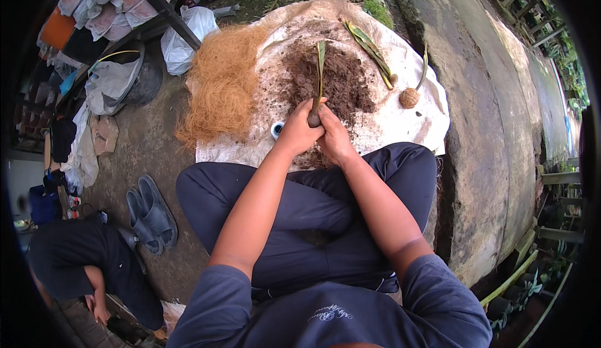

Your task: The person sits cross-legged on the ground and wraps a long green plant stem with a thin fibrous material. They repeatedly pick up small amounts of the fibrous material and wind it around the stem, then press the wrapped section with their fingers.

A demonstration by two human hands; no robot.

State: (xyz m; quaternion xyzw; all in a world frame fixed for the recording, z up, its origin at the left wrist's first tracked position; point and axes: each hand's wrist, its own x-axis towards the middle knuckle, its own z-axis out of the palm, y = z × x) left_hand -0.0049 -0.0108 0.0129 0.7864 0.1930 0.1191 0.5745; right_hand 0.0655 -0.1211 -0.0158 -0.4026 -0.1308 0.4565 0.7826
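Between my left hand (300, 129) and my right hand (335, 134) is a leafy plant cutting (320, 68), its leaf upright and a dark ball of soil (313, 119) at its base. Both hands close around that ball. Beyond them a heap of dark soil (347, 83) lies on a white woven sack (399, 129). Tan coir-like fiber (225, 80) is piled at the left. A spool (277, 129) stands beside my left hand. Farther right lie loose leaf cuttings (368, 50) and a fiber-wrapped ball (409, 98) with a stem.
Grey slides (151, 214) lie on the ground at left. A co-worker (94, 263) bends over at lower left. A black bucket (145, 78), a white plastic bag (185, 38) and stacked bags (112, 0) are at upper left. A concrete ledge (474, 113) runs along the right.
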